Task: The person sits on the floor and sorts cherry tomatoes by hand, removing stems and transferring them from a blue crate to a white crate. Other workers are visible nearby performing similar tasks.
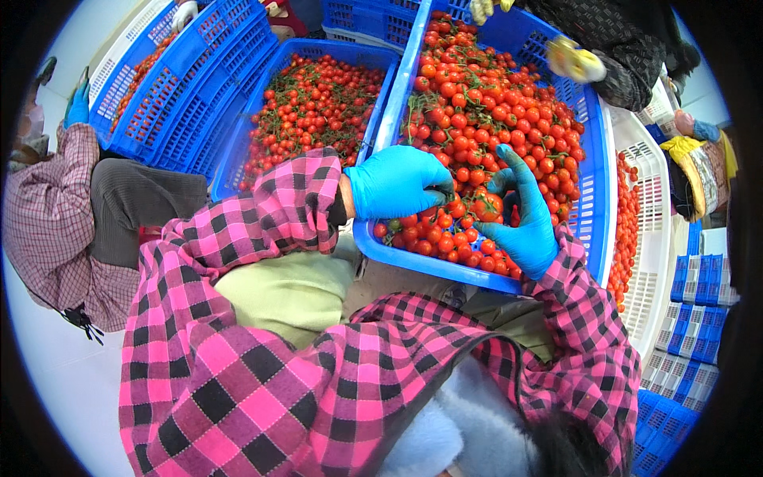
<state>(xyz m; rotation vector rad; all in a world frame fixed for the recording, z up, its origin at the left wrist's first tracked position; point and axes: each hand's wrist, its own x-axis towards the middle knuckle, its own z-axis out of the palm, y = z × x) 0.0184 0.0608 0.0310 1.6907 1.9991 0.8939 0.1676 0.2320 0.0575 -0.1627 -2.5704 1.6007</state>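
Note:
A blue plastic crate [438,266] in front of me holds a heap of red cherry tomatoes [477,134] with bits of green stem. My left hand [402,183], in a blue glove, is at the crate's near left part, palm down, its fingers bent over the tomatoes; whether it holds one is hidden. My right hand [521,214], also gloved in blue, is at the near right with thumb and fingers apart around a larger-looking tomato [487,206]; contact cannot be told. Loose tomatoes lie below and between both hands.
Another blue crate [390,65] of tomatoes and stems stands at the left, beside stacked blue crates [197,77]. At the right is a white crate [653,238] with tomatoes. A co-worker's yellow-gloved hand [575,59] is over the far edge; another person [53,220] sits at left.

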